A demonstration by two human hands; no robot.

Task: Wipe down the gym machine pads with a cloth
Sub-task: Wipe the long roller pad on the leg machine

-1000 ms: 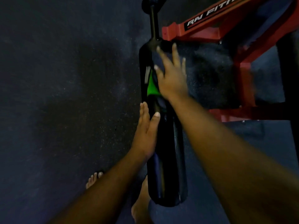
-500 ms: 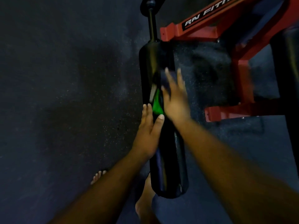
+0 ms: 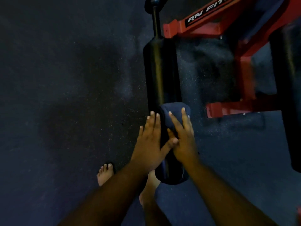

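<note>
Two hands meet on one long black cylindrical roller pad (image 3: 160, 82) in the head view. The pad runs from a thin black metal rod (image 3: 156, 20) at the top down to its rounded free end near the person's bare feet (image 3: 105, 174). The left hand (image 3: 149, 144) lies flat against the pad's left side, fingers straight and together, thumb reaching across the pad's front toward the other hand. The right hand (image 3: 183, 141) presses a dark navy folded cloth (image 3: 174, 111) onto the pad's right side, fingers extended over the fabric; the cloth bulges out past the fingertips and wraps the pad's right edge. Left of the pad, dark speckled rubber floor (image 3: 65, 95) spreads wide and open to the frame's edge. To the right, the red steel machine frame (image 3: 228, 23) with white lettering stands close, leaving only a narrow strip of floor beside the pad. A second black upright pad (image 3: 288, 95) stands at the far right edge.
</note>
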